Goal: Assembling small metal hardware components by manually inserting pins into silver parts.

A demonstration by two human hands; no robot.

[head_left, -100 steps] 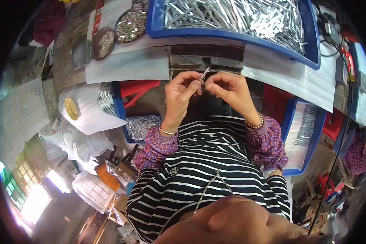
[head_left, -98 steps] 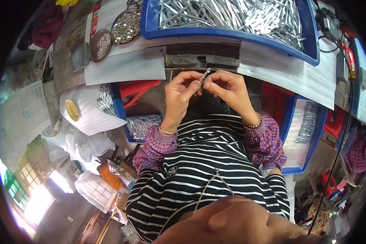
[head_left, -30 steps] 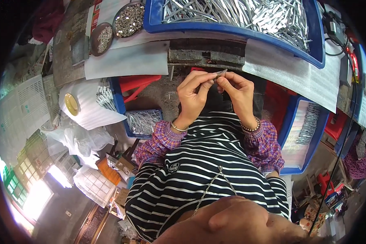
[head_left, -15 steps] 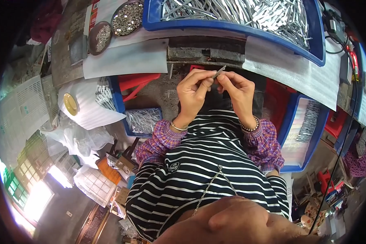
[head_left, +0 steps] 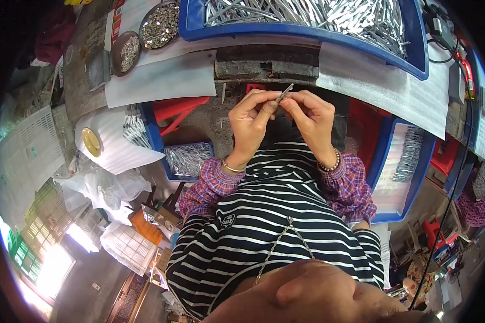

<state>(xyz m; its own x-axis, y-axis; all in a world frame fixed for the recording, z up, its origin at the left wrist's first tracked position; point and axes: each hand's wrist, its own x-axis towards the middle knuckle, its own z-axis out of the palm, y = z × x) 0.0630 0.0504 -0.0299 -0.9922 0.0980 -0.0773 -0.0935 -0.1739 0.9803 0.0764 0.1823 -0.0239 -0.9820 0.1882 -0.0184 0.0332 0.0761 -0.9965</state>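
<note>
Between the wooden bench (head_left: 293, 71) and the striped top (head_left: 275, 188), I see the left hand (head_left: 249, 119) pinching 1 slim metal piece (head_left: 288, 90); whether the right hand (head_left: 314, 118), close beside it, pinches too, I cannot tell. I judge this 2-handed fingertip work; the next move calls for a steady hold.

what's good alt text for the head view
A person's left hand pinches a slim metal piece, right hand close against it, at a workbench with a blue tray of silvery metal strips and two round dishes.
</note>
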